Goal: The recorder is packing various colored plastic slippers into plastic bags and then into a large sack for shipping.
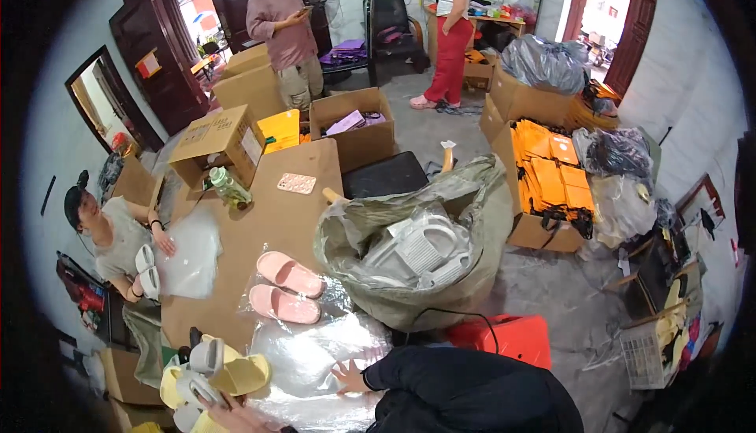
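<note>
Landmark = clear bag stack (pixel 303 362) on the table, right in front of me. My R hand (pixel 350 376) is on its right part, palm down, fingers spread wide, pressing on film, no slipper in it. My L hand (pixel 232 415) is off the stack's near-left corner, low in view, fingers at the lower grey slipper (pixel 198 391); can't tell if it's a real grip or just contact, as part of the hand is cut off by the lower edge. Key rel.: grey slipper is L of the stack, right at my L fingertips, so L hand is way nearer; R hand would have to cross the whole stack. Its long axis slants, far-left end to near-right end, i.e. near-right end points roughly at L hand, not at the stack. Upper grey slipper (pixel 206 357) is just past it, also L of the stack, tilted, w/ yellow slippers (pixel 246 374) between it and the stack's left edge, approx. Pink slippers (pixel 287 287) lie just beyond the stack's far edge, side by side on clear film, long axes mostly L-R w/ a slight slant toward me at the right end; neither hand touches them. Big sack (pixel 480 260) w/ white slippers (pixel 425 248) is beyond the stack to the R; red stool (pixel 520 338) R of the stack, past my R sleeve.
</note>
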Tool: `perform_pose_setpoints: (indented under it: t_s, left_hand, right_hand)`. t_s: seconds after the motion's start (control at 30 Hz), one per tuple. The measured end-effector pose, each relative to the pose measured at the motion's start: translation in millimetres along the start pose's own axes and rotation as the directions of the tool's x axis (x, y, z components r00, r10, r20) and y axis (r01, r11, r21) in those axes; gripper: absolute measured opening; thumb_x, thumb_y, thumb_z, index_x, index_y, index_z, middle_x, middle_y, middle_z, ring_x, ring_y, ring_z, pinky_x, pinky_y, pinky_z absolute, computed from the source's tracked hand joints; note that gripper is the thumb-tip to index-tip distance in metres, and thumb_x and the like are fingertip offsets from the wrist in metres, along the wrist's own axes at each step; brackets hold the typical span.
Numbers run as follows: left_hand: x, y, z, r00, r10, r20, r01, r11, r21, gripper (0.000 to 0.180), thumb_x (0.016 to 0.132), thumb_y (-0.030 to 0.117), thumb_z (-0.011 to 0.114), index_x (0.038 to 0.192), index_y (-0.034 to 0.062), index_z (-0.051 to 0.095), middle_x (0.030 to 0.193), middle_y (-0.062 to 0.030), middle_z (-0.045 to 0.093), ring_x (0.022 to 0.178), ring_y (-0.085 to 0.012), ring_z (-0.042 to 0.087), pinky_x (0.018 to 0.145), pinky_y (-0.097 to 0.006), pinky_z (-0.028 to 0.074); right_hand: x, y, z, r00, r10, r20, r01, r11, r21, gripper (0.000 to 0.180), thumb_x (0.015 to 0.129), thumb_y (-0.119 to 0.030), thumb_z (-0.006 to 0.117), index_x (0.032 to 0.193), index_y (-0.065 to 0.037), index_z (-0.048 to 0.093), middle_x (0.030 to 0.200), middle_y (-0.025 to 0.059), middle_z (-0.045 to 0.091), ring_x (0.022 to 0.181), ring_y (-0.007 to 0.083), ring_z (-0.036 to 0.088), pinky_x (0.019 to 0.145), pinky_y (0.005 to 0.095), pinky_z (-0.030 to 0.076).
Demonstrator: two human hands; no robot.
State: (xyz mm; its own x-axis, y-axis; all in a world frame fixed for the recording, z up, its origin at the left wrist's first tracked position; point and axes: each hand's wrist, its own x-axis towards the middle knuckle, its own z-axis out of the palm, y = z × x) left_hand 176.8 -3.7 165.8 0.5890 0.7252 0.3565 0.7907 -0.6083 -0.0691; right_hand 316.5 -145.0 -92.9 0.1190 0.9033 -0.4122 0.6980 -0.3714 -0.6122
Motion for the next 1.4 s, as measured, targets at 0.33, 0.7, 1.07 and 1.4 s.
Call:
perform_pose_setpoints:
  t_s: [0.33,0.7,1.07,1.4]
  left_hand:
    - [-24,107,-95,0.919,-0.299,0.257,0.271,0.005,-0.963,0.041,0.086,0.012,0.042,0.125,-0.0030,0.042,0.130,-0.0193,0.042,0.100,-0.0212,0.051,0.076,-0.034,0.046]
    - [-109,83,77,0.880,0.030,0.474,0.465,0.151,-0.872,0.032,0.087,0.006,0.038,0.114,-0.0036,0.052,0.113,-0.0161,0.056,0.115,-0.0266,0.043,0.108,-0.039,0.012]
    - [-148,92,161,0.738,-0.490,0.464,0.615,0.209,-0.760,0.027,0.068,0.002,0.057,0.088,-0.0016,0.040,0.083,-0.0109,0.040,0.076,-0.0223,0.041,0.072,-0.033,0.037]
    - [-138,92,151,0.502,-0.479,0.720,0.753,-0.167,-0.637,0.032,0.082,0.024,0.053,0.096,-0.0050,0.058,0.084,-0.0185,0.062,0.075,-0.0249,0.059,0.066,-0.036,0.045]
  right_hand:
    - [-8,-2,-13,0.977,-0.173,0.125,0.201,0.945,-0.258,0.038,0.084,-0.051,0.039,0.121,-0.046,0.045,0.144,0.0199,0.010,0.127,0.0499,0.014,0.087,0.0699,0.024]
    - [-50,-2,-89,0.855,-0.384,0.349,0.498,0.797,-0.343,0.069,0.072,-0.021,0.061,0.136,-0.019,0.033,0.141,0.0312,0.009,0.129,0.0485,0.015,0.104,0.0491,0.023]
    - [-55,1,-118,0.965,-0.097,-0.244,0.101,0.995,0.006,0.025,0.075,-0.019,0.056,0.095,-0.007,0.062,0.089,0.0169,0.061,0.085,0.0342,0.056,0.075,0.0434,0.045]
    - [-27,-14,-141,0.869,-0.205,-0.450,0.177,0.979,-0.104,0.019,0.071,-0.012,0.056,0.088,-0.002,0.060,0.093,0.0184,0.055,0.092,0.0350,0.051,0.077,0.0439,0.041]
